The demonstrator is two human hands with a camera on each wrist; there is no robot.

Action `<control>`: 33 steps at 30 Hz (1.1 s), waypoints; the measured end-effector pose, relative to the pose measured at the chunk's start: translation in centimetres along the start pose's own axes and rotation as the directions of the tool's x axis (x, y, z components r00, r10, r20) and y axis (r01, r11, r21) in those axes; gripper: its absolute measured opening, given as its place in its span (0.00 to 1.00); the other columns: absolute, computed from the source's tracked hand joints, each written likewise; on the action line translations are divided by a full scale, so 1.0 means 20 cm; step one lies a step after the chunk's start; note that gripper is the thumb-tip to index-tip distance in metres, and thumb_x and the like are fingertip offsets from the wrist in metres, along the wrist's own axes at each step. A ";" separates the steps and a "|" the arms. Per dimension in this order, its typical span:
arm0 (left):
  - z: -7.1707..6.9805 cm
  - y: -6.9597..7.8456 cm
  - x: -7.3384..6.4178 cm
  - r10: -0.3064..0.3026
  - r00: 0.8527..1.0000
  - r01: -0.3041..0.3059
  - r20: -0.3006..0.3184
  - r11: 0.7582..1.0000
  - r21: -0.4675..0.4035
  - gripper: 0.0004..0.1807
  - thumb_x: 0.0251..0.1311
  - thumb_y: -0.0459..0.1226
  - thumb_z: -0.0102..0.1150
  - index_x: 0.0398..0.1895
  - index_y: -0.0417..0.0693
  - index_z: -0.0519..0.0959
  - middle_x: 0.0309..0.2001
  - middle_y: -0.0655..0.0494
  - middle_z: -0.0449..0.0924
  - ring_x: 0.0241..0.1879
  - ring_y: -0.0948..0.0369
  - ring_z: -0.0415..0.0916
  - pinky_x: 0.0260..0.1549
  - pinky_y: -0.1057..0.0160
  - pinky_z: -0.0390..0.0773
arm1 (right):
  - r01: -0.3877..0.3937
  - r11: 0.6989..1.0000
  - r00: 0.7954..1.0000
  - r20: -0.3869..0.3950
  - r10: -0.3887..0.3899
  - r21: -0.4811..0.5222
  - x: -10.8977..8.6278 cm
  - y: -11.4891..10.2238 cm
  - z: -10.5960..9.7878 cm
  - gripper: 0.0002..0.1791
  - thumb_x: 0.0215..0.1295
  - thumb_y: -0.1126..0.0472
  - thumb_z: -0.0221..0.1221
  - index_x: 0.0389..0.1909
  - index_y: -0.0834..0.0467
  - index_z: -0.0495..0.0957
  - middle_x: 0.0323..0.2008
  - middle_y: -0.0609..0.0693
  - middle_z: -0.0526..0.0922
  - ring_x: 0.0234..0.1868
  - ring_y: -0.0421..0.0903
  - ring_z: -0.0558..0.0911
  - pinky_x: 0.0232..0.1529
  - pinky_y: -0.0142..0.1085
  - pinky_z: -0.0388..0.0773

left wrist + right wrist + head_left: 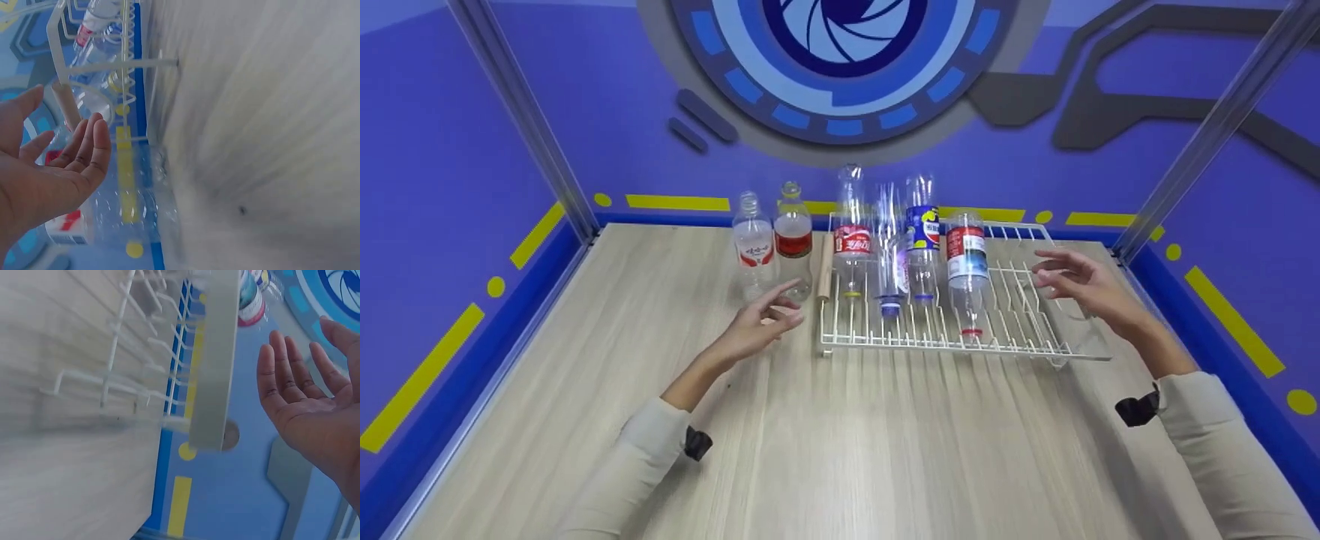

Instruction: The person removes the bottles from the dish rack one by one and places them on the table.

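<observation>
My left hand (750, 330), fingers loosely bent and holding nothing, is beside two upright clear plastic bottles. One bottle (755, 247) has a white and red label, the other bottle (793, 240) a red and dark label. Several more bottles stand cap-down in a white wire dish rack (885, 345): a red-labelled bottle (853, 238), a blue-capped bottle (891, 277), a blue-and-yellow-labelled bottle (922, 229) and a red-capped bottle (966, 259). Near the rack's right side, my right hand (1087, 289) holds nothing, its fingers relaxed. In the right wrist view its palm (315, 416) shows bare.
A wooden bar (825, 266) runs along the rack's left side; a pale bar (216, 365) lines its right side. The rack stands on a wood-grain table (840, 450). Blue printed panels (630, 135) and metal posts (529, 112) enclose the back and sides.
</observation>
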State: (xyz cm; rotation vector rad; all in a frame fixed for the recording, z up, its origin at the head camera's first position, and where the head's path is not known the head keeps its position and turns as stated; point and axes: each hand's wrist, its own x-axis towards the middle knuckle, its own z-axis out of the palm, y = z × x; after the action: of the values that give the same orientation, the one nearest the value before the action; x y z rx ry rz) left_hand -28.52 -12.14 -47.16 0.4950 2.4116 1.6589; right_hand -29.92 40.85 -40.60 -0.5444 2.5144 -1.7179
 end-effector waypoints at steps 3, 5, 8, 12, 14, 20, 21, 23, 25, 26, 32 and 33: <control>0.05 0.03 0.02 0.020 1.000 -0.020 0.018 0.999 0.025 0.39 0.71 0.47 0.60 0.81 0.58 0.56 0.68 0.44 0.72 0.58 0.51 0.76 0.53 0.48 0.82 | -0.057 0.998 0.997 0.041 0.058 -0.036 0.03 -0.01 0.07 0.21 0.77 0.62 0.56 0.68 0.58 0.71 0.50 0.40 0.84 0.45 0.36 0.87 0.44 0.30 0.85; 0.07 0.04 0.04 0.028 0.999 -0.028 0.023 0.999 0.029 0.39 0.71 0.48 0.60 0.82 0.61 0.55 0.70 0.45 0.71 0.59 0.50 0.76 0.52 0.49 0.83 | -0.100 0.992 0.992 0.068 0.105 -0.072 0.05 -0.01 0.12 0.26 0.76 0.60 0.57 0.71 0.63 0.66 0.51 0.45 0.83 0.45 0.36 0.86 0.43 0.31 0.85; 0.09 0.04 0.06 0.051 0.998 -0.051 0.031 0.999 0.015 0.39 0.71 0.47 0.61 0.81 0.63 0.56 0.70 0.44 0.70 0.58 0.49 0.77 0.52 0.49 0.83 | -0.179 0.977 0.976 0.104 0.192 -0.117 0.07 -0.02 0.18 0.34 0.76 0.58 0.57 0.75 0.66 0.57 0.57 0.58 0.80 0.44 0.36 0.85 0.43 0.32 0.85; 0.12 0.04 0.07 0.098 0.994 -0.099 0.038 0.995 0.023 0.38 0.71 0.44 0.61 0.81 0.60 0.57 0.69 0.43 0.72 0.57 0.47 0.78 0.52 0.49 0.82 | -0.264 0.953 0.944 0.163 0.287 -0.147 0.11 -0.01 0.25 0.41 0.77 0.56 0.56 0.79 0.66 0.45 0.63 0.75 0.71 0.48 0.42 0.84 0.47 0.35 0.84; 0.13 0.04 0.08 0.107 0.994 -0.108 0.036 0.994 0.031 0.38 0.71 0.43 0.61 0.81 0.59 0.58 0.69 0.43 0.73 0.57 0.47 0.78 0.51 0.54 0.82 | -0.299 0.941 0.929 0.179 0.325 -0.160 0.13 0.00 0.28 0.45 0.76 0.54 0.57 0.80 0.64 0.40 0.65 0.76 0.70 0.53 0.49 0.84 0.51 0.39 0.84; 0.16 0.01 0.08 0.089 0.995 -0.088 0.037 0.996 -0.017 0.39 0.70 0.42 0.63 0.81 0.57 0.58 0.70 0.42 0.70 0.57 0.47 0.77 0.51 0.52 0.82 | -0.364 0.912 0.897 0.194 0.398 -0.188 0.17 0.04 0.34 0.51 0.74 0.56 0.59 0.80 0.63 0.32 0.66 0.76 0.69 0.56 0.56 0.82 0.56 0.49 0.83; 0.16 0.00 0.08 0.086 0.996 -0.085 0.038 0.996 -0.030 0.39 0.70 0.42 0.63 0.81 0.57 0.59 0.70 0.42 0.70 0.57 0.47 0.77 0.52 0.50 0.82 | -0.371 0.908 0.893 0.194 0.407 -0.195 0.17 0.04 0.35 0.52 0.74 0.57 0.59 0.80 0.63 0.31 0.66 0.76 0.69 0.54 0.54 0.83 0.55 0.49 0.83; 0.16 0.00 0.08 0.083 0.996 -0.081 0.041 0.996 -0.047 0.39 0.69 0.42 0.63 0.81 0.57 0.59 0.70 0.42 0.69 0.56 0.48 0.76 0.52 0.46 0.82 | -0.380 0.900 0.886 0.197 0.420 -0.213 0.18 0.05 0.36 0.53 0.73 0.56 0.60 0.80 0.62 0.30 0.64 0.75 0.71 0.52 0.51 0.83 0.53 0.47 0.84; 0.16 0.01 0.08 0.083 0.996 -0.080 0.042 0.995 -0.053 0.39 0.69 0.42 0.63 0.80 0.58 0.59 0.70 0.42 0.69 0.56 0.48 0.76 0.52 0.46 0.82 | -0.388 0.892 0.880 0.196 0.434 -0.232 0.19 0.05 0.37 0.55 0.72 0.55 0.62 0.80 0.62 0.29 0.63 0.74 0.74 0.51 0.49 0.83 0.52 0.47 0.84; 0.15 0.01 0.08 0.084 0.996 -0.082 0.043 0.995 -0.053 0.38 0.69 0.42 0.63 0.80 0.57 0.60 0.70 0.42 0.69 0.56 0.49 0.76 0.52 0.47 0.82 | -0.388 0.889 0.878 0.197 0.436 -0.242 0.19 0.05 0.38 0.57 0.71 0.53 0.63 0.80 0.62 0.28 0.63 0.73 0.74 0.51 0.50 0.83 0.52 0.47 0.84; 0.15 0.01 0.10 0.081 0.995 -0.078 0.057 0.995 -0.060 0.38 0.69 0.42 0.63 0.80 0.57 0.60 0.71 0.42 0.68 0.56 0.48 0.76 0.53 0.42 0.81 | -0.389 0.875 0.871 0.193 0.451 -0.288 0.21 0.04 0.40 0.62 0.68 0.50 0.66 0.79 0.64 0.25 0.61 0.73 0.77 0.51 0.49 0.84 0.52 0.47 0.83; 0.15 0.01 0.10 0.079 0.995 -0.076 0.058 0.995 -0.060 0.38 0.69 0.42 0.63 0.80 0.58 0.60 0.71 0.42 0.68 0.56 0.48 0.76 0.54 0.41 0.80 | -0.391 0.873 0.871 0.189 0.453 -0.290 0.21 0.04 0.40 0.63 0.68 0.50 0.67 0.79 0.64 0.25 0.60 0.73 0.78 0.49 0.48 0.85 0.52 0.47 0.84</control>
State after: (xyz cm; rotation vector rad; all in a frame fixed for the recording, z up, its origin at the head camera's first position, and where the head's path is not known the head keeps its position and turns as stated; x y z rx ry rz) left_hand -29.35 -8.78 -47.89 0.6279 2.3221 1.7132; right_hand -32.18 32.69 -43.73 -0.1742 2.4349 -1.1187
